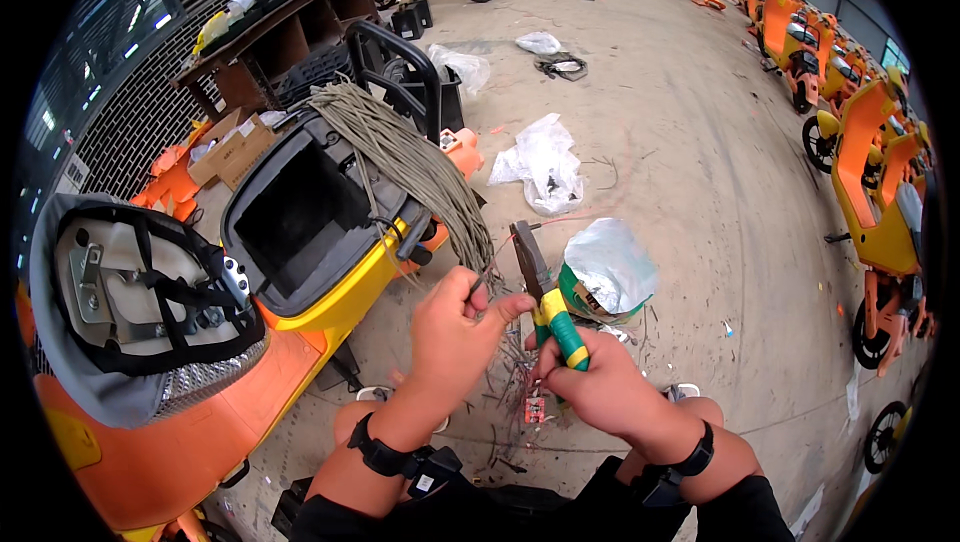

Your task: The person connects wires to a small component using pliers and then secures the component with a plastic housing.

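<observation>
While the right hand wraps shut around the rubbery green-and-yellow handles of the pliers at lower centre, their dull metal jaws point upward. The left hand pinches a thin grey wire beside them. The ropy wire bundle drapes over the scooter's open compartment; bare concrete floor spreads beyond, upper right.

A bundle of cables lies draped over the open scooter compartment at left. Right of it, near the hands, stands a lined bucket. Plastic bags lie farther on the floor; scooters line the right.
</observation>
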`<state>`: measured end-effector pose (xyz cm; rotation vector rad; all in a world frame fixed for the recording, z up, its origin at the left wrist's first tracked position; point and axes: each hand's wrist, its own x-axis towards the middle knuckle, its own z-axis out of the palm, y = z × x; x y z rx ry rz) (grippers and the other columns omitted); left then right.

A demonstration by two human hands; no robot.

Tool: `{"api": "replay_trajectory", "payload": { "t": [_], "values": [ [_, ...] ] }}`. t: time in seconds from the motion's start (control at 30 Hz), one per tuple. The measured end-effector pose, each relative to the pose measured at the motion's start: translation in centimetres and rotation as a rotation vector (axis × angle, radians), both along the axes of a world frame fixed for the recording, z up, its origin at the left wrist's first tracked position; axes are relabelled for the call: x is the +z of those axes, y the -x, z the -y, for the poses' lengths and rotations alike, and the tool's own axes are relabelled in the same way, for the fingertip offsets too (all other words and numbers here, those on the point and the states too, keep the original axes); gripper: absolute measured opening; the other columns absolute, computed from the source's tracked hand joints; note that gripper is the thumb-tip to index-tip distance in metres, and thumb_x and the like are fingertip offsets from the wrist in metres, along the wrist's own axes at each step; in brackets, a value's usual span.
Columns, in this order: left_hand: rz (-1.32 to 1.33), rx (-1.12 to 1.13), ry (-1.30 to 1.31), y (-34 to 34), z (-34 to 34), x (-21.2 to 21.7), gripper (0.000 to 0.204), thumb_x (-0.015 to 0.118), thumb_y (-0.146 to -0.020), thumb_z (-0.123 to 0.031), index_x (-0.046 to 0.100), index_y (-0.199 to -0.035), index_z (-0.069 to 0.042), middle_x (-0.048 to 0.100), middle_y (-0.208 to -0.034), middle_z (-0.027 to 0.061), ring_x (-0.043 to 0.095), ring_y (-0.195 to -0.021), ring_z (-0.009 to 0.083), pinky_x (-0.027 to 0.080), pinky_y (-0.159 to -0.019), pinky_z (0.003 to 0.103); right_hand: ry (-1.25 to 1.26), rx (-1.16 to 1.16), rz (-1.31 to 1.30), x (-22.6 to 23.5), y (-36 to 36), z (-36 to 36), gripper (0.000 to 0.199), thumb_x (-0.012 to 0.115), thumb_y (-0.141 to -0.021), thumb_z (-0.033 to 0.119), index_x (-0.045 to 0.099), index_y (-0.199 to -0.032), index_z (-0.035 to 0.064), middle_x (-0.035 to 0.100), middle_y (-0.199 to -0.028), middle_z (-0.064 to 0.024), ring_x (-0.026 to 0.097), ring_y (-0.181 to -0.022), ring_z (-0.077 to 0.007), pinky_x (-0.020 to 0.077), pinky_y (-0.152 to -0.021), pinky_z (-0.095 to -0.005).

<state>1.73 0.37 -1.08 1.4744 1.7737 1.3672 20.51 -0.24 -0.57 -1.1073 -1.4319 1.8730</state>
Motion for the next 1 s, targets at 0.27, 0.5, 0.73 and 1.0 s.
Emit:
{"api": "replay_trajectory", "payload": {
  "t": [0.27,0.5,0.73,1.0],
  "values": [
    [0.371,-0.339,0.107,1.9,-0.1,0.0,0.033,0.082,-0.090,-0.024,0.059,-0.098,-0.002,0.055,-0.077,-0.0043,0.048,-0.069,0.0039,0.043,-0.061,0.022,-0.437,0.075,0.255,0.5,-2.5,0.1,0.009,0.064,-0.080,-0.002,0.065,-0.089,0.0002,0.063,-0.100,-0.0144,0.066,-0.088,-0.0324,0.0536,-0.078,-0.0388],
    [0.211,-0.416,0.272,2.2,0.1,1.2,0.039,0.084,-0.089,-0.020,0.047,-0.084,-0.008,0.048,-0.078,-0.0059,0.041,-0.070,0.0037,0.036,-0.058,0.022,-0.456,0.115,0.329,1.1,-2.3,-0.1,0.009,0.065,-0.081,-0.001,0.066,-0.089,0.0010,0.064,-0.096,-0.0126,0.065,-0.086,-0.0305,0.0531,-0.076,-0.0376],
    [-0.025,-0.236,0.203,2.1,0.2,2.3,0.063,0.097,-0.069,-0.020,0.035,-0.073,-0.009,0.035,-0.066,-0.0049,0.030,-0.063,0.0073,0.030,-0.052,0.028,-0.024,0.199,0.242,1.3,-2.1,-0.6,0.010,0.062,-0.083,-0.002,0.067,-0.090,0.0023,0.066,-0.102,-0.0041,0.061,-0.085,-0.0140,0.0509,-0.073,-0.0310],
    [0.099,-0.080,0.116,1.6,0.7,2.0,0.057,0.094,-0.066,-0.018,0.039,-0.066,-0.003,0.037,-0.058,0.0006,0.031,-0.058,0.0112,0.032,-0.049,0.033,-0.023,0.167,0.152,1.4,-1.0,0.2,0.010,0.061,-0.083,-0.006,0.067,-0.087,0.0015,0.067,-0.114,-0.0061,0.062,-0.085,-0.0117,0.0499,-0.076,-0.0273]
  ]
}}
